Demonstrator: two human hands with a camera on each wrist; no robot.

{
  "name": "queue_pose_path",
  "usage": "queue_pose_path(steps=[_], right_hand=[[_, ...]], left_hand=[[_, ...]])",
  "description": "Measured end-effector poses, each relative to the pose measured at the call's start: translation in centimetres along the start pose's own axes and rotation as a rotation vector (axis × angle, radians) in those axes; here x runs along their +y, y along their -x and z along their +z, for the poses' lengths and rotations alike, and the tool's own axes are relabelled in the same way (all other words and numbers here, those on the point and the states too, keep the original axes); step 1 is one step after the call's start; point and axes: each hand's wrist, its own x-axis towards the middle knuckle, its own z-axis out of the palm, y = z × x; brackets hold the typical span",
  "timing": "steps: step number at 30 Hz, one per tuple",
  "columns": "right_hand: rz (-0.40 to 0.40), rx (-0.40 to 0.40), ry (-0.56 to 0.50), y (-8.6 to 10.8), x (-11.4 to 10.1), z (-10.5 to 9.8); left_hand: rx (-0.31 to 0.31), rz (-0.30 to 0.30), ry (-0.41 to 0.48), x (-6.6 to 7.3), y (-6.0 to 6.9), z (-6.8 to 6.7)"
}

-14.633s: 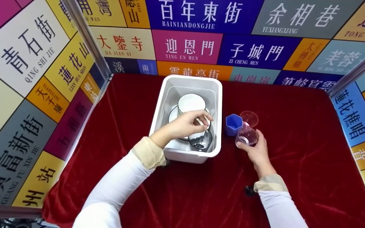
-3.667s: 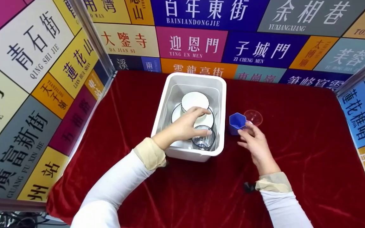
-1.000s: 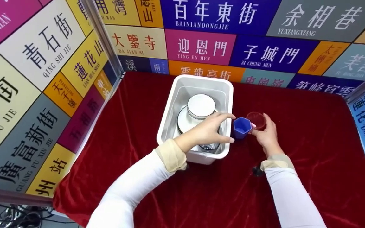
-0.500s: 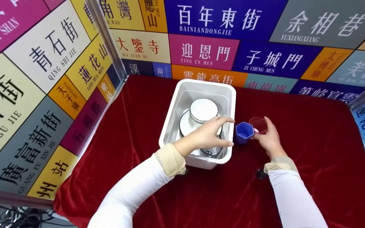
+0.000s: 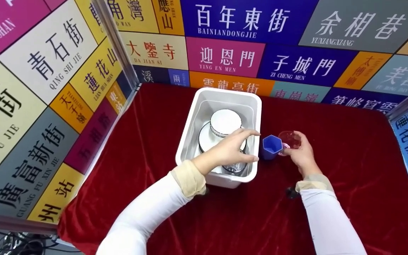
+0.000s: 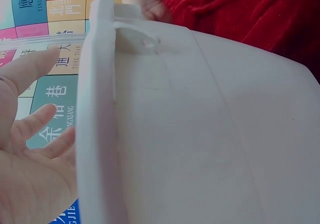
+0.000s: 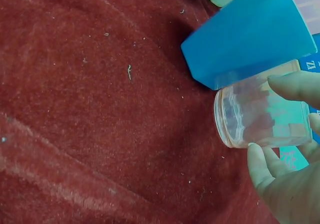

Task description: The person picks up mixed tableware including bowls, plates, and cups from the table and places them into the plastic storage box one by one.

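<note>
My right hand (image 5: 302, 156) holds a clear, pink-tinged glass (image 5: 289, 139) behind and right of a blue hexagonal cup (image 5: 272, 150). In the right wrist view, thumb and fingertips lie on opposite sides of the glass (image 7: 265, 112), close against the blue cup (image 7: 250, 39). My left hand (image 5: 229, 150) hovers over a white plastic bin (image 5: 221, 181), thumb and fingers spread apart towards its right rim, nothing between them. Inside the bin, a white dish (image 5: 226, 121) rests on a dark-rimmed white plate (image 5: 207, 136). A glass (image 5: 235, 168) there is partly hidden by the left hand.
Wrinkled dark red velvet cloth (image 5: 253, 219) covers the table. Panels printed with Chinese place names (image 5: 225, 53) enclose its back and both sides. Cables (image 5: 16, 244) lie on the floor beyond the left front corner.
Earlier my right hand held another clear glass before the blue cup; that one has left the cloth. The right hand now holds the pinkish glass. My left hand has shifted towards the bin's right rim.
</note>
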Motion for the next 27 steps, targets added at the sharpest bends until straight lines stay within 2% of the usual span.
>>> queue_pose_path(steps=[5,18,27], right_hand=[[0.004,0.039,0.051,0.6,-0.2,-0.6],[0.020,0.062,0.134,2.5,0.1,-1.7],[0.007,0.058,0.122,4.9,-1.0,-2.2]], left_hand=[[-0.003,0.011,-0.007,0.2,0.0,0.0],[-0.002,-0.005,0.015,0.3,0.1,0.2],[0.000,0.000,0.012,0.4,0.1,0.2]])
